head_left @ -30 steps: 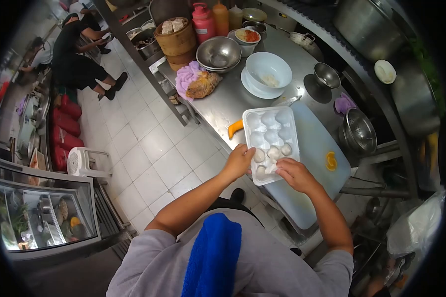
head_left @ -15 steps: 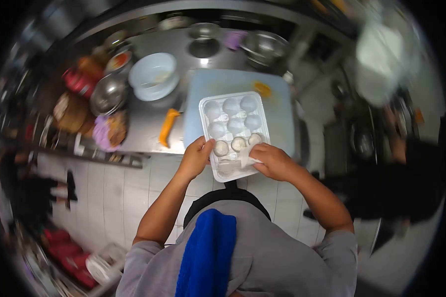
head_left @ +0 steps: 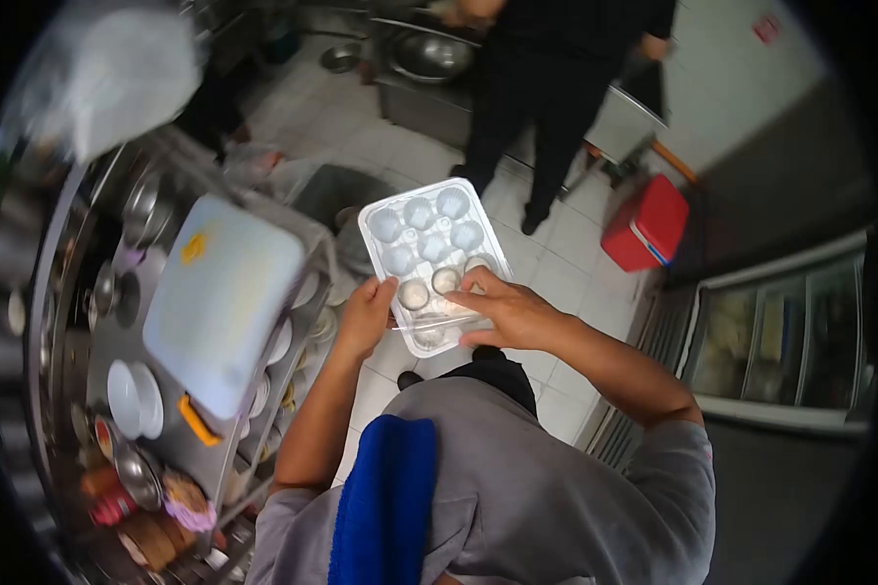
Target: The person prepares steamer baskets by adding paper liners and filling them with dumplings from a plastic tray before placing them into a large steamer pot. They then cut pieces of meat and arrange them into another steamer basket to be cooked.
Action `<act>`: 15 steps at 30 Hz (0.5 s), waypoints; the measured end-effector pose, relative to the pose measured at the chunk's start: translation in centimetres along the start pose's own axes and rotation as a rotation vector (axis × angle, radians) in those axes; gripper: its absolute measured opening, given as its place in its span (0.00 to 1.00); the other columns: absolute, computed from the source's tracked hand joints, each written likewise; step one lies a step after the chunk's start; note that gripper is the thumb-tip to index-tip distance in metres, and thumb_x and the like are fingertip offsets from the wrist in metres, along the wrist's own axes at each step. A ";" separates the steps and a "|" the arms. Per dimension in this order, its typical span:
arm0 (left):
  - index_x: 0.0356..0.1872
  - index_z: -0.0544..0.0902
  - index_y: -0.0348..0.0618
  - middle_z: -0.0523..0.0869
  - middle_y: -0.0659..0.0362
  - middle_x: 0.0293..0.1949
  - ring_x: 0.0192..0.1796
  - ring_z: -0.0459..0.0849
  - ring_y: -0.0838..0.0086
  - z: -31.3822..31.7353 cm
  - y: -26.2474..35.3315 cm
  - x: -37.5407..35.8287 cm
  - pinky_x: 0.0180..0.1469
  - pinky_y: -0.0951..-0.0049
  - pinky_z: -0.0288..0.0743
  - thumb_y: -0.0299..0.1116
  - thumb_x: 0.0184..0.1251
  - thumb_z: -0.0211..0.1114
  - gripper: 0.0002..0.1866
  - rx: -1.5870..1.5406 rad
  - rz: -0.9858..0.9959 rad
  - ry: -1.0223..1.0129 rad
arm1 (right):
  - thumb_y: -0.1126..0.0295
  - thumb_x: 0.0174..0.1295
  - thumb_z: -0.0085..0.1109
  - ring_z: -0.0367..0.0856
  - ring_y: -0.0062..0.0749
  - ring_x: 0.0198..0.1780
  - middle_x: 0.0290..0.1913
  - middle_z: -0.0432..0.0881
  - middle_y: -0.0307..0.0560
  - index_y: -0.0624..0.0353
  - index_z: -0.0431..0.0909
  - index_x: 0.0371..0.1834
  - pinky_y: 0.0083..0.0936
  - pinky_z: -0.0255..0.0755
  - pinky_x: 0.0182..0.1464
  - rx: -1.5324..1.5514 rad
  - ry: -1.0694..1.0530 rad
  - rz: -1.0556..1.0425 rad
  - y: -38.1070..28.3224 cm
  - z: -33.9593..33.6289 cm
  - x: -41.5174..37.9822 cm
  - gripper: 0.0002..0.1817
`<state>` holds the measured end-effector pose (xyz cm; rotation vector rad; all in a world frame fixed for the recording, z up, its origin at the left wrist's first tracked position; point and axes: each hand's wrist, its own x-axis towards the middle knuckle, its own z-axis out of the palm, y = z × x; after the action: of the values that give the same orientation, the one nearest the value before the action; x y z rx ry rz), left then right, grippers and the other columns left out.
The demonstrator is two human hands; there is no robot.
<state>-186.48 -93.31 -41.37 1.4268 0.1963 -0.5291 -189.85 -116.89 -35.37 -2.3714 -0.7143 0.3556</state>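
One grip, my left hand (head_left: 364, 317), is clamped on the left edge of the white tray (head_left: 431, 246); the other, my right hand (head_left: 512, 312), has thumb and fingertips parted at the round white pieces (head_left: 414, 294). The tray has swung from the cutting board (head_left: 226, 302) to over the floor (head_left: 585, 278), beyond the worktop (head_left: 200, 466) edge; my left probably bears its weight. A co-worker (head_left: 546, 88) stands ahead; a red box (head_left: 644, 224) limits clearance.

You can read no text, number or brand in your view. Beyond the red box (head_left: 649, 222), a small red sign (head_left: 766, 27) stands out on the pale wall (head_left: 722, 88), but its marks are too blurred for you to make out. Far left of that box, you cannot read the red bottle (head_left: 114, 507) either.
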 end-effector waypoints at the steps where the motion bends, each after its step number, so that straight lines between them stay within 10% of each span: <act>1: 0.43 0.79 0.36 0.83 0.59 0.33 0.31 0.82 0.78 1.8 0.3 1.1 0.33 0.76 0.79 0.39 0.72 0.52 0.15 0.015 -0.009 -0.045 | 0.64 0.57 0.64 0.77 0.41 0.50 0.49 0.71 0.46 0.54 0.74 0.56 0.32 0.72 0.51 0.034 0.039 0.030 1.4 -0.2 -1.8 0.23; 8: 0.39 0.78 0.37 0.77 0.65 0.24 0.23 0.73 0.82 19.8 -2.3 10.4 0.24 0.76 0.69 0.40 0.71 0.53 0.14 0.473 0.013 -0.502 | 0.70 0.58 0.58 0.76 0.49 0.38 0.28 0.77 0.48 0.55 0.78 0.26 0.41 0.69 0.42 0.139 0.373 0.059 12.5 -2.2 -13.6 0.05; 15: 0.42 0.79 0.38 0.77 0.65 0.27 0.26 0.73 0.83 38.5 -4.8 13.2 0.27 0.78 0.71 0.41 0.72 0.54 0.15 0.583 -0.161 -0.845 | 0.70 0.64 0.55 0.77 0.49 0.42 0.34 0.79 0.54 0.57 0.73 0.47 0.41 0.70 0.47 0.459 0.580 0.463 18.0 -5.3 -27.1 0.10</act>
<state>-184.13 -134.00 -45.59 1.6159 -0.5668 -1.3484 -202.49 -146.83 -40.82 -2.0152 0.1776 0.0010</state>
